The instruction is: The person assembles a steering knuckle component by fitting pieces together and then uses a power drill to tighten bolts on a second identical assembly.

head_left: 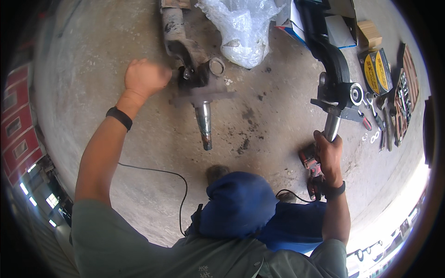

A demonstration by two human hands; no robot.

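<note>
On the right lies a clean black axle beam (324, 51) with a steering knuckle (340, 92) at its near end. My right hand (329, 150) is closed around the knuckle's shiny steel spindle (332, 125). To the left rests a worn, dirty axle beam (174, 28), its rusty knuckle (194, 90) carrying a tapered spindle (204, 123) that points toward me. My left hand (144, 76) is a closed fist just left of this worn knuckle. Motion smears its fingertips, and what they hold, if anything, I cannot make out.
A red and black cordless power tool (309, 160) stands beside my right hand. Bubble wrap (241, 37) lies between the beams. Boxes (376, 72), wrenches (374, 109) and a tool case (402, 102) sit at the right. A black cable (178, 176) crosses the concrete floor.
</note>
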